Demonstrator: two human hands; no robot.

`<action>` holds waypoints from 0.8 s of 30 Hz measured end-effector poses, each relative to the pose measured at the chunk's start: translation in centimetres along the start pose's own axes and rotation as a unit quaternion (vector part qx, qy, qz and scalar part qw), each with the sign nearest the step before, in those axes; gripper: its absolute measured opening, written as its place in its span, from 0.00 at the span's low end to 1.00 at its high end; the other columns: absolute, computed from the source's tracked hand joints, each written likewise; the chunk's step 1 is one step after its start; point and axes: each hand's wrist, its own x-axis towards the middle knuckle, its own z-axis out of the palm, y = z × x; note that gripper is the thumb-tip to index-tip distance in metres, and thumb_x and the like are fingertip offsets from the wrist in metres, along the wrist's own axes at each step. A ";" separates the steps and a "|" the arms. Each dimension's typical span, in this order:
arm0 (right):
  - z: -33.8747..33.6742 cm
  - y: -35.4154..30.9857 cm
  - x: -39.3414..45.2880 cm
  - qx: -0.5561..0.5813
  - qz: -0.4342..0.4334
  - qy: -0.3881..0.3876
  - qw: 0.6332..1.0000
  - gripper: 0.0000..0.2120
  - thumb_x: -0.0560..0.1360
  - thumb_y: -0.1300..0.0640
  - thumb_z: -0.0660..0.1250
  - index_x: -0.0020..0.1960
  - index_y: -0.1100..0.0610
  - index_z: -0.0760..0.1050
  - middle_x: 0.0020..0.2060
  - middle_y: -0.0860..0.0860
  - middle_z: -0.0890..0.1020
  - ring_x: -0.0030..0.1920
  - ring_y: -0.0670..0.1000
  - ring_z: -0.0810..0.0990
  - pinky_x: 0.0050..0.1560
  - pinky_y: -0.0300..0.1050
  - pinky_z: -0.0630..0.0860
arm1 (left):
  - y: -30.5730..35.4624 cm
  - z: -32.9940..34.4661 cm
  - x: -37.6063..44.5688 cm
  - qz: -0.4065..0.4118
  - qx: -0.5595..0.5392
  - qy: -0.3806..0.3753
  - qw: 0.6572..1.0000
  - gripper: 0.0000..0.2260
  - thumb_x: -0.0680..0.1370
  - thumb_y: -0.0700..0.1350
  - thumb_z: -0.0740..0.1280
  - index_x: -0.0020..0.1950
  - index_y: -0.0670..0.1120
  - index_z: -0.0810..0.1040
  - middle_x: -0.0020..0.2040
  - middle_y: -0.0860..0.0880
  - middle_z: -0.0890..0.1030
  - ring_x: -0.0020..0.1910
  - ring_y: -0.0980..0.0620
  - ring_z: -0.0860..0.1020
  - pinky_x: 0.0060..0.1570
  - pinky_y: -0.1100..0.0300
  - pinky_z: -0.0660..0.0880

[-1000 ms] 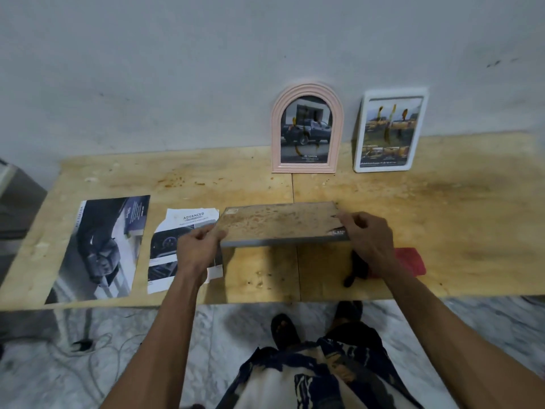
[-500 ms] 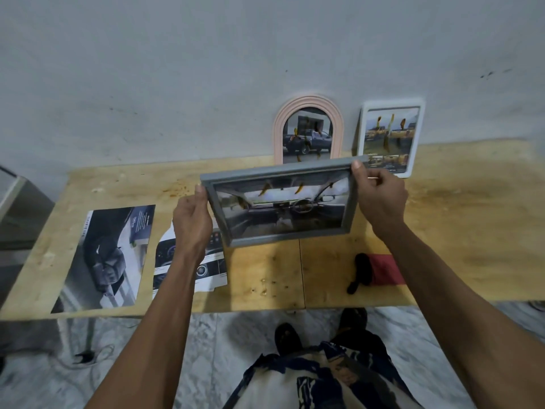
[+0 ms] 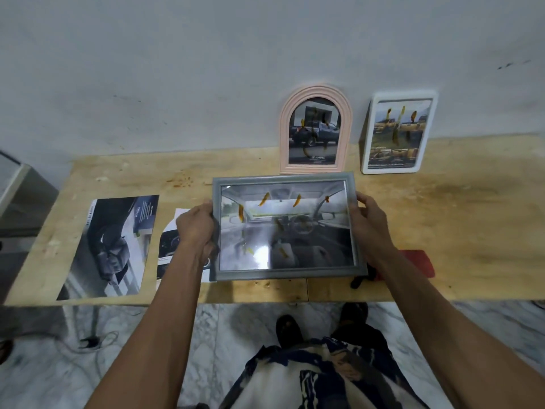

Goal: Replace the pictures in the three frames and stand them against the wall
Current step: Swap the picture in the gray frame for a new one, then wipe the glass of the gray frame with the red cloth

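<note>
Both hands gripping the grey frame, glass side up

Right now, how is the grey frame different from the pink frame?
The grey frame is rectangular and wide; the pink frame is arched and tall. The grey frame is held off the table between the left hand and right hand; the pink frame stands on the table against the wall. The grey frame shows a car interior; the pink frame shows a pickup truck from outside. Both hold a car picture behind glass.
</note>
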 end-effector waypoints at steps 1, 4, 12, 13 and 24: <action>0.2 0.5 0.0 0.006 0.019 0.008 1.000 0.17 0.81 0.49 0.61 0.67 0.54 0.72 0.56 0.54 0.81 0.50 0.50 0.81 0.49 0.49 0.80 | -0.5 -0.3 0.2 -0.008 0.004 -0.028 1.000 0.11 0.79 0.46 0.67 0.43 0.41 0.83 0.34 0.45 0.77 0.35 0.48 0.73 0.39 0.54 0.73; 0.3 1.1 0.1 0.023 0.049 0.022 0.998 0.17 0.80 0.48 0.63 0.65 0.54 0.72 0.53 0.54 0.82 0.50 0.52 0.82 0.51 0.54 0.81 | -2.3 -1.2 0.9 -0.030 0.025 -0.125 0.991 0.13 0.82 0.44 0.64 0.65 0.50 0.81 0.51 0.49 0.84 0.46 0.47 0.82 0.48 0.51 0.81; 1.3 2.7 0.2 0.038 0.118 -0.011 0.992 0.19 0.79 0.52 0.63 0.69 0.48 0.72 0.57 0.51 0.81 0.54 0.53 0.80 0.55 0.54 0.80 | -4.5 -1.1 1.0 -0.037 -0.036 -0.067 0.996 0.12 0.80 0.38 0.68 0.63 0.43 0.80 0.51 0.43 0.84 0.46 0.45 0.80 0.59 0.44 0.78; 1.5 2.9 0.0 0.040 0.129 -0.012 0.991 0.19 0.79 0.54 0.63 0.70 0.50 0.72 0.57 0.51 0.80 0.54 0.52 0.80 0.54 0.52 0.80 | -4.7 -1.1 1.2 -0.040 -0.033 -0.056 0.997 0.11 0.79 0.39 0.69 0.61 0.42 0.81 0.48 0.43 0.83 0.46 0.45 0.79 0.59 0.43 0.78; 3.2 7.3 -1.5 0.025 0.223 -0.061 0.973 0.25 0.74 0.65 0.62 0.69 0.48 0.70 0.55 0.52 0.80 0.53 0.55 0.80 0.54 0.57 0.80 | -8.6 -1.2 2.5 -0.084 0.041 -0.068 0.993 0.13 0.81 0.36 0.65 0.65 0.39 0.78 0.52 0.42 0.81 0.43 0.48 0.77 0.59 0.49 0.77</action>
